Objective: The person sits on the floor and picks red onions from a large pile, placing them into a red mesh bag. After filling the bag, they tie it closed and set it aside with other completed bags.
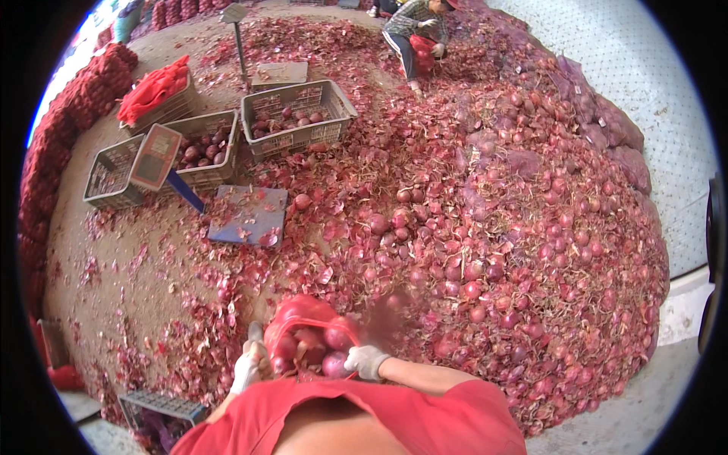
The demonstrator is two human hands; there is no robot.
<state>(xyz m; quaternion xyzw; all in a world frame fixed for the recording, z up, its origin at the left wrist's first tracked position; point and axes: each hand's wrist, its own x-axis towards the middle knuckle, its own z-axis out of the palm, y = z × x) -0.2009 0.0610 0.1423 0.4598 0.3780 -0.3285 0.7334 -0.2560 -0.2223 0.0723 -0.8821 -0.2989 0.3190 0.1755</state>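
A red mesh bag (pixel 301 307) stands open right before me, filled with red onions (pixel 310 346) that show through its mouth. At the bag's right edge, my right hand (pixel 365 362) in a white glove grips the red rim. My left hand (pixel 252 365), also gloved, is curled at the left side of the bag mouth; my body partly hides the bag's near side. Just beyond the left hand, a grey shoe tip (pixel 255 330) shows. A large heap of red onions (pixel 472 290) with loose skins and dry stalks spreads to my right.
A platform scale (pixel 248 215) with a tilted display (pixel 155 156) stands ahead left. Beyond it are plastic crates (pixel 301 139) with onions and a crate topped with red mesh bags (pixel 154 90). Another person (pixel 406 42) bends over a red bag. Filled sacks (pixel 68 136) line the left.
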